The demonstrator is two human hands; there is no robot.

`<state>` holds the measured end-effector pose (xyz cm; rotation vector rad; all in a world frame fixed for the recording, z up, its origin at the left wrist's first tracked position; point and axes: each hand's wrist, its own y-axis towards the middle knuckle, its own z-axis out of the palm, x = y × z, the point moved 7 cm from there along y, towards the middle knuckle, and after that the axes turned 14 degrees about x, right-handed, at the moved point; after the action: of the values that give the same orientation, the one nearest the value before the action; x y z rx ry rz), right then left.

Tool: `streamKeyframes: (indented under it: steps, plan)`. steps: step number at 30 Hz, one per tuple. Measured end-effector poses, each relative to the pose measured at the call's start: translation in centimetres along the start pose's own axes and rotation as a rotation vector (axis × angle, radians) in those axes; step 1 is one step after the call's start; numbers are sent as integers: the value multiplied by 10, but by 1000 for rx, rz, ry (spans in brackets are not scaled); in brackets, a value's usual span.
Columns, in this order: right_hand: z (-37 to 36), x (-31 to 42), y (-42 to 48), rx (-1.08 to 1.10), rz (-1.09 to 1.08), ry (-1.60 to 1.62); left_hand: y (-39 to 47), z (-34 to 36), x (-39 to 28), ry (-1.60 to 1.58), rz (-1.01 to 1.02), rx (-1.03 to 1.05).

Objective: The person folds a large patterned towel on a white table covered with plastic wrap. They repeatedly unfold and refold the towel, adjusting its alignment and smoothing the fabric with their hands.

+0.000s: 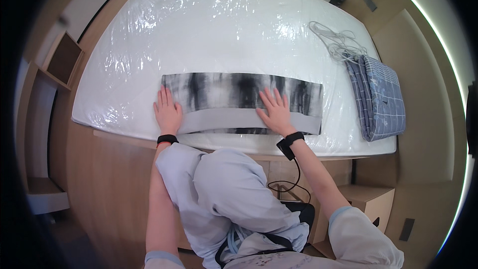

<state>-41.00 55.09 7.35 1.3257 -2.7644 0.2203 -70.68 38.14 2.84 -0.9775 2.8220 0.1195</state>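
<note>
A long folded piece of cloth (220, 89) lies flat before me, black-and-white streaked with a plain grey band along its nearer half. My left hand (167, 112) presses flat over its left end, fingers pointing away from me. Toward its right end, my right hand (275, 110) rests palm down with the fingers spread, crossing from the grey band onto the streaked part. Neither hand grips anything. Under the cloth is a large mattress (224, 37) in shiny clear plastic wrap.
A folded blue checked quilt (381, 97) lies at the mattress's right side. Beyond it sits a loose tangle of white cable (340, 43). A black cable (295, 183) hangs from the device on my right wrist. A wooden bedside cabinet (369, 201) stands at the lower right.
</note>
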Motion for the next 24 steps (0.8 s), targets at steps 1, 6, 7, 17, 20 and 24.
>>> streamKeyframes:
  steps: [1, 6, 7, 17, 20, 24]
  plan:
    - [-1, -15, -7, -19, 55, 27, -2, 0, 0, 16, -10, -12]
    - [-6, -81, -50, -19, 303, 76, -9, 3, 13, -11, -92, -20]
    - [-7, -95, -61, -15, 348, 68, -9, 4, 16, -72, -87, -8]
    - [-19, -167, -142, -113, 564, 476, -3, 5, 63, -410, -23, 343]
    - [-15, -172, -154, -151, 650, 617, -2, 1, 80, -700, -142, 905]
    - [5, -191, -153, -138, 711, 794, -1, -35, 85, -367, -228, 1369]
